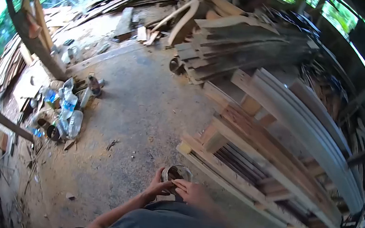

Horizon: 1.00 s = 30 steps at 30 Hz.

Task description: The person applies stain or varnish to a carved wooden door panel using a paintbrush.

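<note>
Close in front of my body, at the bottom middle of the head view, is a round open container [187,173] with a pale rim and something brown inside. My left hand [157,187] is wrapped around its left side, thumb reaching across the near edge. Over the container's near right side, my right hand [188,191] has its fingers pressed together; whatever they pinch, if anything, is too small to make out. The two hands almost meet at the fingertips. My dark shirt fills the view just below them.
Wooden frames [254,167] and long planks [305,116] lie stacked to my right. Rough boards [249,48] are piled farther back. Plastic bottles [75,122] and a dark tin [52,132] clutter the left. A post [37,43] leans at the far left. The concrete floor [134,88] holds sawdust and scraps.
</note>
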Motion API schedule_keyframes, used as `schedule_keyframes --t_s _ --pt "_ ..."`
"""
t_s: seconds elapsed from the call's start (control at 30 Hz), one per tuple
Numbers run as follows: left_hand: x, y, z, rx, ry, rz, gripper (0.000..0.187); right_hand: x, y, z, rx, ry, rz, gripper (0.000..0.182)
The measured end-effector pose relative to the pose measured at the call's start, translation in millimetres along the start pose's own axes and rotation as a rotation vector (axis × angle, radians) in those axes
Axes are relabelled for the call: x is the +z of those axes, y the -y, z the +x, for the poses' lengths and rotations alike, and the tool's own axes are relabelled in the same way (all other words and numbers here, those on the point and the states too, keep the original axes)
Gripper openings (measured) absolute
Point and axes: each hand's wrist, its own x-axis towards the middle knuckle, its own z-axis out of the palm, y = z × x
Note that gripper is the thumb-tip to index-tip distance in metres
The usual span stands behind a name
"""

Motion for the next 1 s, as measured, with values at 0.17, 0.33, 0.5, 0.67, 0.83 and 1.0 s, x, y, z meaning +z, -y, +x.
schedule_keyframes --t_s 0.17,0.33,0.5,0.67,0.83,1.0 --pt "-14.7 -72.0 29.1 0.149 -0.048 -0.105 0.095 -51.8 16.1 81.0 -0.314 -0.054 0.066 0.035" --pt "-22.0 -126.5 56.8 0.204 -0.139 -0.247 0.096 -85.7 46.4 148.1 -0.449 -0.151 0.049 0.022" --pt "-45.5 -110.0 96.2 0.365 -0.136 -0.164 0.088 -92.7 53.3 193.4 -0.532 -0.254 -0.014 0.021" --pt "-65.6 -162.9 127.8 0.074 -0.111 -0.380 0.087 -89.2 57.2 236.7 -0.427 -0.311 -0.098 0.020" --pt "-121.9 -226.1 183.5 0.207 -0.049 -0.259 0.091 -98.5 79.1 308.8 -0.432 -0.388 -0.099 0.020" --pt "-192.4 -312.3 224.8 0.229 -0.058 -0.228 0.096 -123.9 131.0 405.7 -0.431 -0.439 -0.134 0.020"
